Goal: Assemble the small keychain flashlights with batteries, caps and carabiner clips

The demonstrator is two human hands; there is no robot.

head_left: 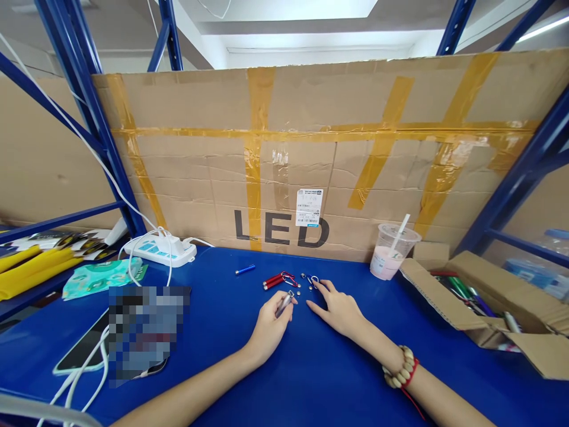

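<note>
My left hand (267, 327) is closed around a small silver-grey tube (283, 305), which looks like a mini flashlight body with a loop at its upper end. My right hand (341, 313) lies with fingers spread on the blue tabletop, its fingertips by a small blue clip with a ring (314, 279); whether they touch it I cannot tell. Between the hands are several tiny round metal pieces (299, 293). Just beyond my left hand lie red tubes (273, 281) with a red carabiner clip (290, 278). Farther left, a blue tube (245, 270) lies alone.
At right, an open cardboard box (471, 323) holds several coloured tubes, behind it a plastic cup with a straw (386, 261). At left are a power strip (166, 251), a wipes pack (100, 277), a phone (84, 347) and white cables. A cardboard wall (200, 178) stands behind.
</note>
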